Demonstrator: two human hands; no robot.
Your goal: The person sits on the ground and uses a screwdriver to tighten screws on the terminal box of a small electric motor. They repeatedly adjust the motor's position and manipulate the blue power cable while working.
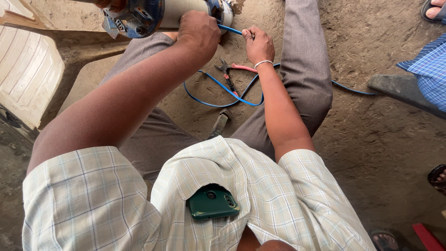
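Left hand (199,33) is laid on top of the pale cylindrical metal motor body (183,11) resting across the lap; fingers are curled over its far side, clenched on the casing. Blue flanged end fitting (134,18) of the cylinder is seen just left of that hand, and a second blue collar (218,8) just right of it.

Right hand (258,44) is closed in a fist around the thin blue cable (223,88); the cable is pinched between thumb and curled fingers. A white bangle (263,62) is worn on that wrist. From the fist the cable is run up-left to the blue collar, touching it or very near; the exact joint is hidden by the left hand.

The rest of the cable is looped on the dirt floor (371,139) between the knees and is trailed off to the right, under the grey-trousered leg (304,69). Red-handled pliers (231,74) are lying on the floor inside the loop, jaws open. A dull, dirt-coloured tool handle (219,124) is lying below the loop, near the shirt hem.

A dark green phone (212,202) is tucked in the checked shirt pocket. A white plastic chair (28,69) is seen at left. Other people's sandalled feet (434,9) and a blue checked cloth (429,69) are visible at the right edge, well apart from the hands.
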